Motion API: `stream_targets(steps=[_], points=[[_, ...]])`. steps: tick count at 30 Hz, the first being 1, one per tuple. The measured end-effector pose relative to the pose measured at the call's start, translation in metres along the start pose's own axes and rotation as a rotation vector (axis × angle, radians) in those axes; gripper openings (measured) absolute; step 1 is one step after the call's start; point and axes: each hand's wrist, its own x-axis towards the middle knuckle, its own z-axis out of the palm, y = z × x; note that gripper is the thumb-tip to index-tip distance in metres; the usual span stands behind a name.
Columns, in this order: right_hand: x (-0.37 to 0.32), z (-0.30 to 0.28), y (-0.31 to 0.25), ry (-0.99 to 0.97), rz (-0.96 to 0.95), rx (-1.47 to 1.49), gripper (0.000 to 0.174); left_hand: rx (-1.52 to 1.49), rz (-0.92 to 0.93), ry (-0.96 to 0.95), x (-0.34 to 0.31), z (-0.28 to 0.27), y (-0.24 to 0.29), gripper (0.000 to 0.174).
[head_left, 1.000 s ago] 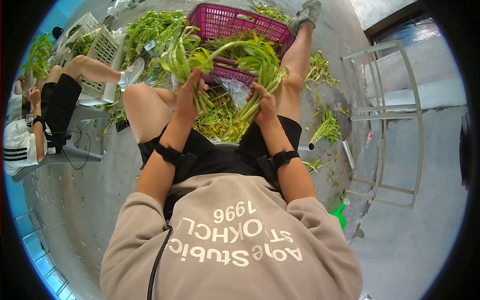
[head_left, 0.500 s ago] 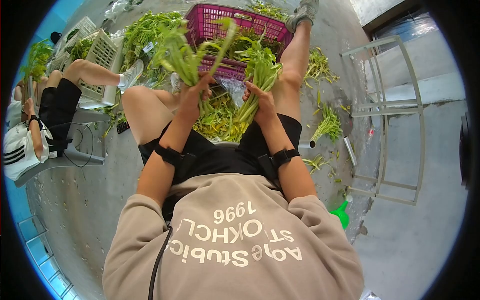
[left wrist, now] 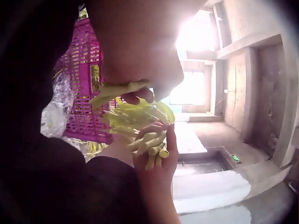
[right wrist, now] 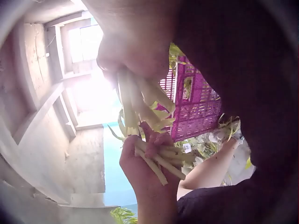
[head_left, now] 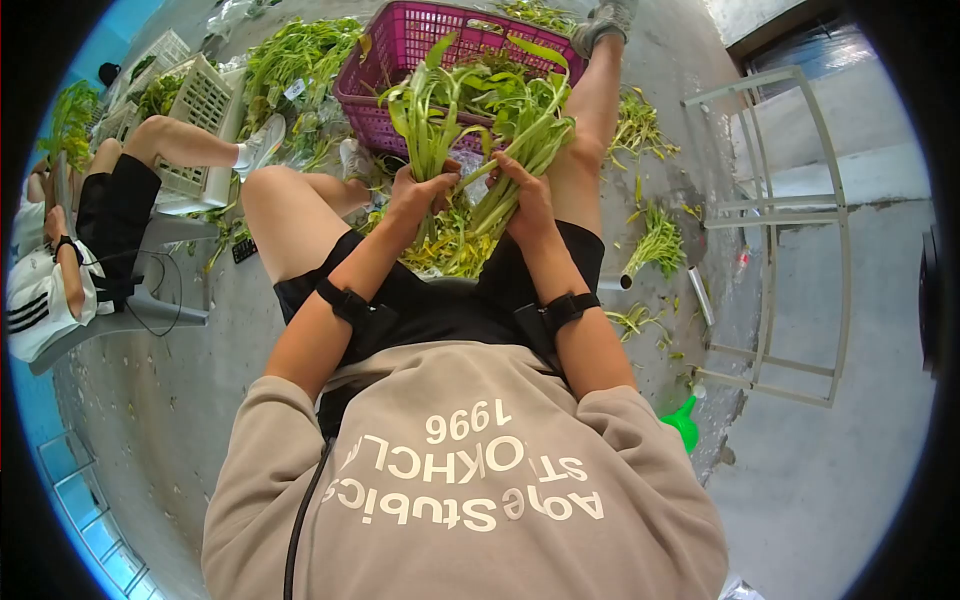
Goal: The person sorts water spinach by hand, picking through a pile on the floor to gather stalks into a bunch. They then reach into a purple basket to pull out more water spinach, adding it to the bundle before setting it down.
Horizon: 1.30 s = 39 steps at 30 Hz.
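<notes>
Two bunches of leafy green stems are held up side by side over the lap. My left hand [head_left: 412, 205] grips the left bunch [head_left: 426, 120] around its stems, leaves pointing away from me. The right bunch [head_left: 530, 130] is gripped by my right hand [head_left: 530, 208], its stem ends slanting down toward the left. In the left wrist view, cut stem ends [left wrist: 154, 147] poke out of the right hand's curled fingers. Stem ends [right wrist: 163, 158] also stick out of the left hand in the right wrist view. The leaf tips of both bunches nearly meet.
Beyond the hands stands a magenta crate [head_left: 370, 90] with greens inside. Loose leaves [head_left: 455, 250] lie between the legs. Left are a leafy pile [head_left: 300, 60], white crates [head_left: 205, 95] and a seated person [head_left: 60, 290]. Stems [head_left: 655, 245] and a metal frame [head_left: 770, 225] are at right.
The left hand and its bunch have moved right, closer to the right hand, and the leaves stand more gathered. The magenta crate's left side reaches further left. The right hand has barely moved.
</notes>
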Motion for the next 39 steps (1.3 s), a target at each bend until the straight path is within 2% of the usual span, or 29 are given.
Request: stream_targets(steps=[3, 5, 9, 12, 21, 23, 30, 35, 39], points=[[0.001, -0.004, -0.002, 0.026, -0.03, 0.018, 0.014, -0.034, 0.037, -0.013, 0.003, -0.005, -0.001, 0.024], [-0.002, 0.0, -0.004, 0.005, -0.078, 0.072, 0.014, -0.019, -0.023, -0.053, 0.0, -0.004, 0.005, 0.026], [0.0, -0.002, -0.003, -0.017, -0.056, 0.059, 0.014, -0.016, -0.071, -0.11, -0.001, 0.001, 0.006, 0.029], [0.0, -0.004, -0.002, -0.018, -0.04, 0.048, 0.014, -0.025, -0.07, -0.119, 0.0, 0.001, 0.001, 0.037], [0.003, -0.009, 0.002, -0.048, -0.049, -0.009, 0.015, -0.064, -0.059, -0.091, 0.001, 0.002, -0.002, 0.03], [0.002, -0.007, 0.001, -0.039, -0.034, -0.006, 0.016, -0.034, -0.046, -0.042, 0.0, 0.003, 0.001, 0.022], [0.002, -0.006, 0.005, -0.07, 0.008, -0.003, 0.018, -0.005, -0.023, -0.01, 0.004, 0.001, -0.006, 0.021], [0.0, -0.005, 0.004, -0.085, 0.09, 0.148, 0.024, -0.107, -0.125, -0.122, 0.004, 0.0, -0.003, 0.019], [-0.001, -0.004, 0.005, -0.105, 0.044, 0.165, 0.028, -0.267, -0.212, -0.151, 0.007, -0.002, -0.011, 0.017]])
